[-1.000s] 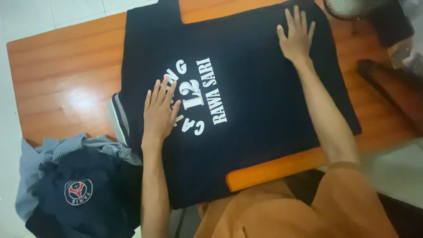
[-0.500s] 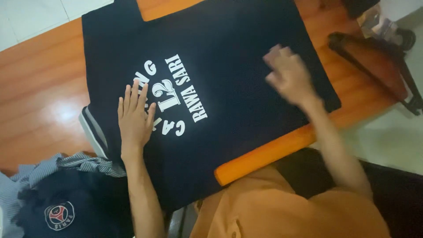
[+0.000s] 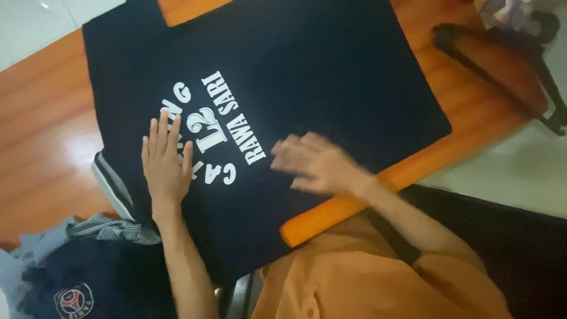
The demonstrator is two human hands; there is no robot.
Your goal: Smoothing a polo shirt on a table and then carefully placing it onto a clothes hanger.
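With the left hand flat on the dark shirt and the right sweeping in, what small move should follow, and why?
Probably lay the right hand, blurred mid-sweep, flat on the dark shirt beside the left hand. The left palm lies on the white print, and the shirt lies spread on the orange table.

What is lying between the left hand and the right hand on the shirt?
In the head view, only white printed lettering on the dark shirt lies between the left hand and the blurred right hand.

right hand [image 3: 313, 165] motion-blurred, dark shirt [image 3: 295, 77] cut off at top edge, lettering partly hidden under left hand [image 3: 165, 162]
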